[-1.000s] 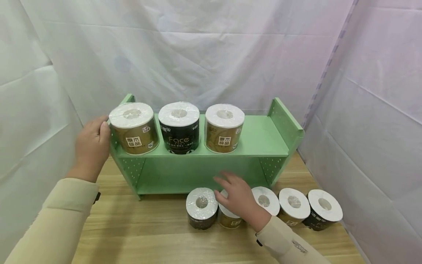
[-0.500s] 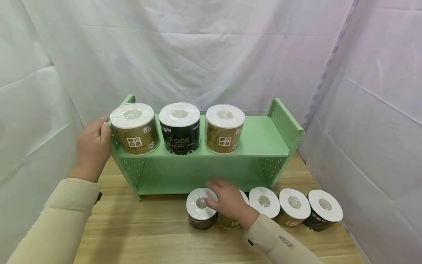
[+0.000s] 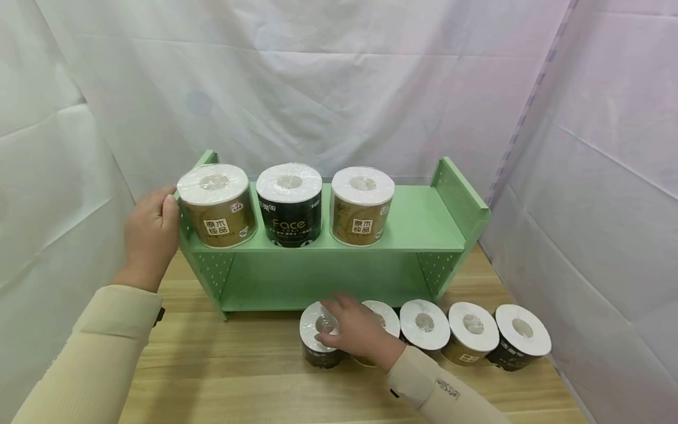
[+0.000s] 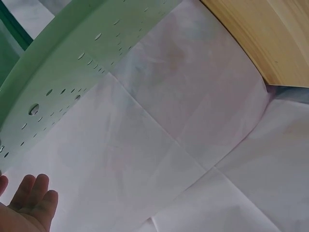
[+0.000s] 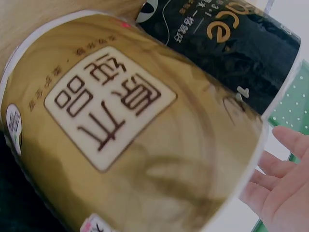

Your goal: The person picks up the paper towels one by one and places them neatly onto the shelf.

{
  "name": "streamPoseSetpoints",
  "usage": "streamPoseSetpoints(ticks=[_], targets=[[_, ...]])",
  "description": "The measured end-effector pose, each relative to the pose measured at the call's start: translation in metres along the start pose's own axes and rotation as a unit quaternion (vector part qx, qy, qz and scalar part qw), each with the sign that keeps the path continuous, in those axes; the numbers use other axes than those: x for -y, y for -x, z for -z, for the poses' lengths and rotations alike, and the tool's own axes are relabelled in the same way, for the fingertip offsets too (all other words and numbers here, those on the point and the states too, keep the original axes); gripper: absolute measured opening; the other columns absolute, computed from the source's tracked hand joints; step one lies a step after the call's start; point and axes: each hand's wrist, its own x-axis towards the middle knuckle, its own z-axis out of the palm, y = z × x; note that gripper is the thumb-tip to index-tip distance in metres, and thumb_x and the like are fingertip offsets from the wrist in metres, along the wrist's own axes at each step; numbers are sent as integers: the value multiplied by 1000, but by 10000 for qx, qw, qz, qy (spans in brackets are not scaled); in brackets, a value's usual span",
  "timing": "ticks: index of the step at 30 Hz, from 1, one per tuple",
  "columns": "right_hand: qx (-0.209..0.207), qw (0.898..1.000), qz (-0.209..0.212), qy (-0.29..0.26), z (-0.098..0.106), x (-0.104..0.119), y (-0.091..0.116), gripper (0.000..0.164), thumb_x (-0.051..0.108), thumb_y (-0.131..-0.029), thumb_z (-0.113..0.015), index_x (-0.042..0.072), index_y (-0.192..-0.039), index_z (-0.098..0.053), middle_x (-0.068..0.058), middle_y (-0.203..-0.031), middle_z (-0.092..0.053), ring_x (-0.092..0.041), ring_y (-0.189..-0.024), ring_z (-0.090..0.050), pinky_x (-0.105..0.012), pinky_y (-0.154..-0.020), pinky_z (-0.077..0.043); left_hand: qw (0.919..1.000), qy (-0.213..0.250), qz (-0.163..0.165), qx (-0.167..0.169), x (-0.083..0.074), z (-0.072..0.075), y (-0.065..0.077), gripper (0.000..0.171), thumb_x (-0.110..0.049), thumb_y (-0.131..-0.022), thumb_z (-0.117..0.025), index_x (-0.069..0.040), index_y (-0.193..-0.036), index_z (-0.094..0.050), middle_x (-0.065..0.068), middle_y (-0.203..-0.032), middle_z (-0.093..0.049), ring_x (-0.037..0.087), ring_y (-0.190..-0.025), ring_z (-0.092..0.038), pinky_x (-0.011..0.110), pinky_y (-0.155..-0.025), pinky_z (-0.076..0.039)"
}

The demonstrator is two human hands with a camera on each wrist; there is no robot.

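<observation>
The right hand (image 3: 355,330) reaches over the second roll (image 3: 390,323) to the left-end black roll (image 3: 316,347) on the bench (image 3: 238,377), its grip wide with thumb and fingers parted over that black roll's top, though whether they touch it I cannot tell. The left hand (image 3: 150,235) is at the left side panel of the green shelf (image 3: 418,221), fingers loosely extended and grip fairly wide, near the gold roll (image 3: 219,221) that stands upright leftmost of three on the upper board, while three more rolls (image 3: 471,330) stand rightward along the bench.
</observation>
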Motion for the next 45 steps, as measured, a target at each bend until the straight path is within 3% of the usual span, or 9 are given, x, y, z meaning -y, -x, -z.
streamPoseSetpoints(ticks=[21,45], targets=[[173,9991,336,184,-12,5,-5,81,65,-76,-68,17,-139,-50,-14,-142,-46,-34,-129,-46,-46,-96,-47,10000,-34,-12,16,1,0,0,48,-27,-101,-29,-2,-129,-59,24,-124,-59,41,-119,-51,57,-100,-37],[498,9947,330,836,-12,15,-8,81,63,-78,-66,17,-142,-47,-16,-143,-43,-34,-129,-45,-41,-96,-48,9997,84,201,150,1,0,0,49,-26,-101,-28,-4,-134,-57,23,-129,-57,41,-122,-49,58,-102,-35]])
